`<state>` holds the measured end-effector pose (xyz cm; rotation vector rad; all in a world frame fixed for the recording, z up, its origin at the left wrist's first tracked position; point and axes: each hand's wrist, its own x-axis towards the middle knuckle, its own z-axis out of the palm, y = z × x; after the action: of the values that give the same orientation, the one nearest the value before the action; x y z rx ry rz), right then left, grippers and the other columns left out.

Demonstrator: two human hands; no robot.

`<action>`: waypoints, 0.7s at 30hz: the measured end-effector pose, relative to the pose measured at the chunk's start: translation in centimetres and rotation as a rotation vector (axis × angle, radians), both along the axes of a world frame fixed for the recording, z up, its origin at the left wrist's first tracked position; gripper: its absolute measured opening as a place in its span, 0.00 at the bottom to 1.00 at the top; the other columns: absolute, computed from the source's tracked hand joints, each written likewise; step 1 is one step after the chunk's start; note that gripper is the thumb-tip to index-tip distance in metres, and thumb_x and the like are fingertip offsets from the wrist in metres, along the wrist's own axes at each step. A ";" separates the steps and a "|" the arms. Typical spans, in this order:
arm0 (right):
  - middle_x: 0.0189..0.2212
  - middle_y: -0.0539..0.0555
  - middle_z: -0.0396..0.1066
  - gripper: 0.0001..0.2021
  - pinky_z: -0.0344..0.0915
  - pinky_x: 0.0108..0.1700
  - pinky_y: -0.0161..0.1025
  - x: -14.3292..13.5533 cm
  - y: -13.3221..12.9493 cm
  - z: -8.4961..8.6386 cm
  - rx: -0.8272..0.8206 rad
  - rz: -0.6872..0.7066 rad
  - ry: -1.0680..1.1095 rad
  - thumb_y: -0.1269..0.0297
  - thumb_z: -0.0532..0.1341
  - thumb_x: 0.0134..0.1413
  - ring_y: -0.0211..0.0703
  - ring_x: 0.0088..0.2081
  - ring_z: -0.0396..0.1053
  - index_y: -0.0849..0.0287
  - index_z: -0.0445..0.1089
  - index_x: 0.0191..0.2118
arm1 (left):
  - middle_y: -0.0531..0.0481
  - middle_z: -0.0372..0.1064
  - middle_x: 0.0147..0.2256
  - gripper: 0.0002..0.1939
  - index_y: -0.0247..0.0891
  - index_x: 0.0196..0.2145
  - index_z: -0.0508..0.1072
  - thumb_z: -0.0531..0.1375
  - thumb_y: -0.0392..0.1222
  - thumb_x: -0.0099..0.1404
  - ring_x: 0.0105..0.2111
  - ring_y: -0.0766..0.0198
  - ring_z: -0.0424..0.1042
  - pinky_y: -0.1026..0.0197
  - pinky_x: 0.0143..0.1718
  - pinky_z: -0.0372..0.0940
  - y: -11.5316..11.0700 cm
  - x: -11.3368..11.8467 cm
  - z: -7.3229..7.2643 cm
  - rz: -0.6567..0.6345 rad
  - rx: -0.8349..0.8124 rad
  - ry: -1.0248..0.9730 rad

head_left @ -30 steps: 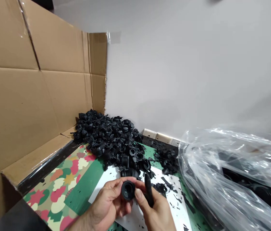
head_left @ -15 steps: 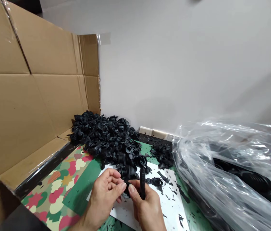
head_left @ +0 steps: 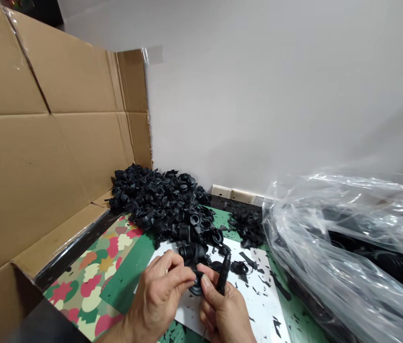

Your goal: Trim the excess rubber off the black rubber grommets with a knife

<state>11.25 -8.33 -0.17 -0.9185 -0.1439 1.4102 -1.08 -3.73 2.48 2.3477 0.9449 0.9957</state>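
Here's the left hand (head_left: pixel 160 290), its grip closed at the fingertips, thumb and forefinger pinching the left edge of a black part (head_left: pixel 196 285). And on the other side, the right hand (head_left: pixel 225 305): thumb and fingers clamp the part's right edge, while a black rod (head_left: pixel 224 274) slants up out of that same grip. So the part sits right between the two hands, above a white sheet (head_left: pixel 266 305), its round rim showing.

Just beyond the fingers, loose black pieces spill onto the sheet's far edge, and there's the big pile (head_left: pixel 166 205) behind them, running far and left. Right of it, a smaller heap of scraps (head_left: pixel 247 228); more bits dot the sheet's right half. Underneath, green mat (head_left: pixel 126 274); to the left, a patterned sheet (head_left: pixel 92 281), then the dark surface (head_left: pixel 76 252) and tall cardboard (head_left: pixel 62 157). Over on the right, a clear bag (head_left: pixel 294 224), black shapes inside. Pale wall (head_left: pixel 258 95) at the far side!
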 end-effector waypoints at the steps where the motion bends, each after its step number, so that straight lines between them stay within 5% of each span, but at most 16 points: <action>1: 0.09 0.33 0.44 0.31 0.37 0.16 0.26 0.0 0.0 0.0 0.002 -0.002 0.001 0.51 0.76 0.23 0.24 0.12 0.41 0.64 0.68 0.35 | 0.48 0.67 0.27 0.13 0.43 0.33 0.79 0.56 0.30 0.63 0.27 0.62 0.66 0.62 0.30 0.58 0.0 -0.1 0.1 -0.011 0.096 0.061; 6: 0.09 0.33 0.45 0.33 0.37 0.16 0.25 0.2 -0.1 -0.8 0.008 -0.020 -0.009 0.51 0.76 0.23 0.24 0.12 0.41 0.64 0.68 0.37 | 0.48 0.70 0.28 0.16 0.42 0.36 0.77 0.52 0.26 0.63 0.27 0.61 0.67 0.60 0.31 0.54 0.1 -0.5 0.8 -0.086 0.385 0.281; 15: 0.08 0.38 0.49 0.30 0.42 0.13 0.31 0.3 0.8 -6.4 -0.031 -0.124 -0.362 0.44 0.71 0.30 0.28 0.10 0.44 0.63 0.75 0.37 | 0.50 0.67 0.27 0.13 0.39 0.29 0.69 0.51 0.27 0.64 0.26 0.60 0.63 0.58 0.31 0.52 0.3 -0.2 2.2 -0.149 0.433 0.450; 21: 0.17 0.50 0.69 0.25 0.56 0.17 0.34 0.4 0.8 -5.6 -0.039 -0.191 -0.445 0.48 0.72 0.27 0.39 0.17 0.63 0.62 0.76 0.33 | 0.49 0.63 0.24 0.14 0.36 0.25 0.66 0.48 0.25 0.64 0.24 0.60 0.58 0.57 0.29 0.53 0.5 0.5 1.9 -0.259 0.676 0.579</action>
<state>11.64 -7.52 -5.79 -1.2367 -0.3540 1.0205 -0.55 -3.27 4.36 3.3336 0.4843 0.5831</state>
